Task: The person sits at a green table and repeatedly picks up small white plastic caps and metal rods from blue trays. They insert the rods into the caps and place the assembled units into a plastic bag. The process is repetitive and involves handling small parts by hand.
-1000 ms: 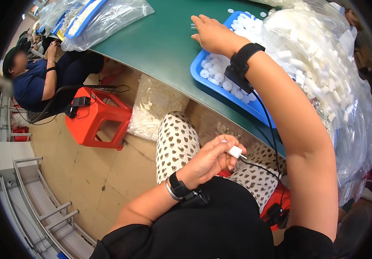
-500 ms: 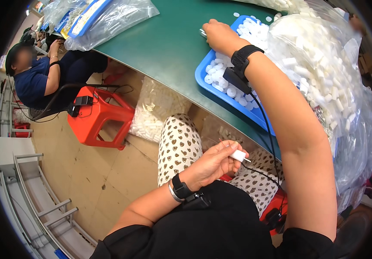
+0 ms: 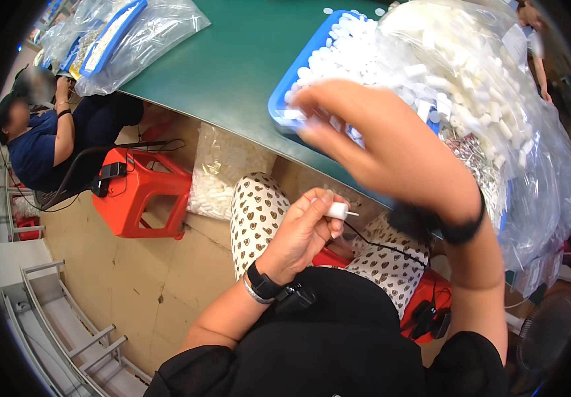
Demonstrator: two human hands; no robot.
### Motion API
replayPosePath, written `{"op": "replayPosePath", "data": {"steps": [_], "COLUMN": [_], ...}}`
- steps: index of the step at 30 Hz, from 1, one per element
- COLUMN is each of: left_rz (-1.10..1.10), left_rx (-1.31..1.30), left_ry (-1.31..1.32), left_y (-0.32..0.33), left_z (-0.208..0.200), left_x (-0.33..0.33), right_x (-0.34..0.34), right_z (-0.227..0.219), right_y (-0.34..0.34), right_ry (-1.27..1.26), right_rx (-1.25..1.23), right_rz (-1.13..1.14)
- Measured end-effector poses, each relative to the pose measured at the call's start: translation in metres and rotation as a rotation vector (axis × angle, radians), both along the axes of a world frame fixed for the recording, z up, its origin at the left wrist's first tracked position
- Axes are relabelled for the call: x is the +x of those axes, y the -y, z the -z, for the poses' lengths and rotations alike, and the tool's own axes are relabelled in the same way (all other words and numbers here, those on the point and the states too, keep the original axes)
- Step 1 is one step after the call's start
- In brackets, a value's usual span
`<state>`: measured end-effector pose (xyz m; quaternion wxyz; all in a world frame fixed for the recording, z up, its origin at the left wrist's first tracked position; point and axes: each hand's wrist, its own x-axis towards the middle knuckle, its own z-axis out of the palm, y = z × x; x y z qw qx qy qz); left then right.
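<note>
Over my lap, my left hand [image 3: 306, 228] is closed around a small white cylinder [image 3: 337, 210] that has a thin pale pin poking out of its right end. My right hand [image 3: 378, 142] hangs over the near left part of a blue tray [image 3: 280, 92]. It is smeared by motion, and I cannot tell what, if anything, its fingers hold. Small white plastic pieces [image 3: 345, 56] fill the tray, partly hidden by this hand. Beside my right wrist lies a heap of thin metal pins [image 3: 474, 159].
A large clear bag of white cylinders [image 3: 497, 79] covers the green table's [image 3: 232, 73] right side. Left of my knee are a red stool [image 3: 143, 192] and a bag of white pieces [image 3: 222, 169]. A seated co-worker [image 3: 40, 142] is at far left, another person at far right.
My right hand has come back from the tray's far left edge toward me and now blurs over its near part. My left hand still grips the white cylinder. The whole view has shifted slightly.
</note>
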<state>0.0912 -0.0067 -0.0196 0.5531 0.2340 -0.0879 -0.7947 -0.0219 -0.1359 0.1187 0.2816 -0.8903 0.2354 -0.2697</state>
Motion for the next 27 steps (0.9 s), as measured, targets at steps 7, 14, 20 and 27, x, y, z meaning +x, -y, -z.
{"op": "replayPosePath", "data": {"steps": [7, 14, 20, 27], "left_rz": [0.023, 0.039, -0.085, 0.142], "left_rx": [-0.093, -0.108, -0.466, -0.627], "left_ry": [0.064, 0.149, 0.79, 0.729], "left_y": [0.004, -0.004, -0.013, -0.019], "left_z": [-0.015, -0.018, -0.003, 0.0], "left_x": [-0.02, -0.063, -0.087, -0.09], "right_x": [-0.106, -0.124, -0.131, -0.138], "right_z": [0.032, 0.073, 0.102, 0.108], "right_y": [-0.106, -0.136, -0.148, -0.148], "right_ry": [-0.052, 0.079, 0.225, 0.202], "right_rx": [0.31, 0.37, 0.399, 0.28], "right_rz": [0.386, 0.513, 0.615, 0.407]}}
